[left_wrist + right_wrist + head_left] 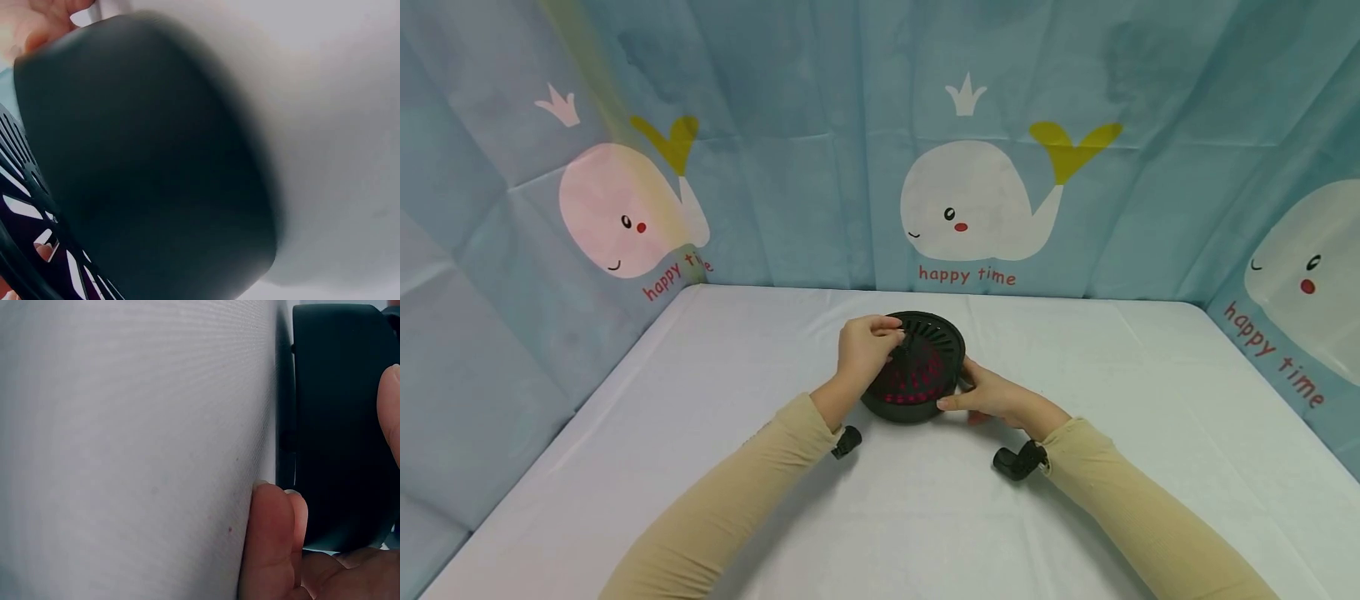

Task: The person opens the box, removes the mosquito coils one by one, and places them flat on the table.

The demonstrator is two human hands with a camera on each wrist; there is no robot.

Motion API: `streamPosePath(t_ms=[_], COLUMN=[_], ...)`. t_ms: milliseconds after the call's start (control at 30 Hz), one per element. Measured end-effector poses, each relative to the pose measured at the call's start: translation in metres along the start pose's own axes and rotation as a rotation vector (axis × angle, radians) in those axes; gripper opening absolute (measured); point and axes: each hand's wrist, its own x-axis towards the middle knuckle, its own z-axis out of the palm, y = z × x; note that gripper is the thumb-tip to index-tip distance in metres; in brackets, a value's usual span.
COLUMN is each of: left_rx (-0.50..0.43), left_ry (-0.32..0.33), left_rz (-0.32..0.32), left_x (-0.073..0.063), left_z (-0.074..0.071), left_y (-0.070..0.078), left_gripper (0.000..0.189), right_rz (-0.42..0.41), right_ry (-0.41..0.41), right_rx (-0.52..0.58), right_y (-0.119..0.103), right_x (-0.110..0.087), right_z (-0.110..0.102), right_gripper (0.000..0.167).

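A round black basin [906,412], which looks like a small tabletop grill, stands on the white table. Over it lies a slotted black grill plate [934,340], with pink-red showing through its slots. My left hand [865,354] pinches the plate near its middle. Through the slots in the left wrist view, a fingertip [44,251] shows. My right hand [996,396] grips the basin's right side by a dark side handle [965,382]. Its thumb [390,412] presses the wall in the right wrist view, while other fingers [270,540] curl low beside the base.
A white cloth [760,350] covers the table. Blue curtains [820,192] printed with whales rise behind it and at both sides. Black wrist-camera mounts [1018,461] hang below the sleeves, close to the tabletop.
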Motion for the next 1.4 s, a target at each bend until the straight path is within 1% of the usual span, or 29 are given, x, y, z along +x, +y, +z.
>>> streamPosePath(t_ms=[100,267,367,600,900,1033,1300,1400], left_rx=[-0.006,-0.035,-0.049,-0.08,-0.098,-0.09,-0.054,-0.036], left_ry=[0.012,0.031,0.039,0.092,0.138,0.154,0.184,0.189], left_rz=[0.005,-0.013,-0.022,-0.027,-0.043,-0.047,-0.065,-0.07], left_x=[0.001,0.002,0.002,0.001,-0.001,-0.001,-0.002,-0.003], left_z=[-0.004,-0.013,-0.02,-0.042,-0.07,-0.079,-0.092,-0.097], left_y=[0.004,0.006,0.007,0.009,0.005,0.002,-0.007,-0.009], left_gripper=[0.016,0.016,0.017,0.018,0.021,0.024,0.024,0.024], right_rz=[0.008,0.004,-0.006,0.003,-0.005,-0.009,0.006,-0.001], right_ry=[0.01,0.008,0.004,0.007,-0.001,-0.006,-0.007,-0.013], right_rx=[-0.023,-0.021,-0.022,-0.032,-0.035,-0.017,-0.014,-0.02], right_y=[0.0,0.0,0.001,0.001,0.002,0.003,0.003,0.002], right_x=[0.001,0.002,0.002,0.002,0.003,0.003,0.003,0.003], right_z=[0.001,0.0,0.0,0.001,0.0,-0.001,-0.001,-0.001], right_gripper=[0.108,0.109,0.109,0.107,0.108,0.109,0.109,0.109])
